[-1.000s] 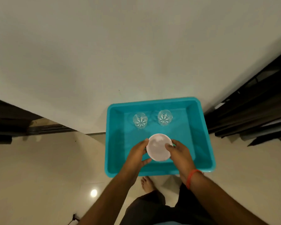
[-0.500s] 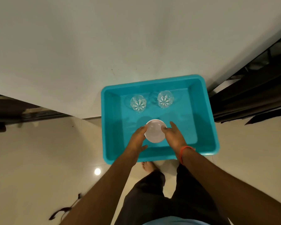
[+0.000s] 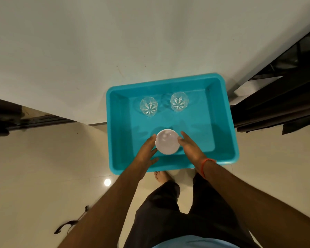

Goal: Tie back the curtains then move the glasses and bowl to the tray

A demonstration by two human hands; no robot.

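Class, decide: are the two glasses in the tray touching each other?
Apart. The head view shows bare turquoise tray floor between the left glass and the right glass.

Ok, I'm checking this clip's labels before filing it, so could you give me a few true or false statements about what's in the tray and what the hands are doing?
1. Two clear glasses stand in the far half of the turquoise tray. True.
2. The white bowl sits on the floor beside the tray. False: it is inside the tray, in its near half.
3. The left hand and the right hand flank the bowl, one on each side. True.
4. One glass is stacked inside the bowl. False: both glasses stand apart from it.
5. The right wrist wears an orange band. True.
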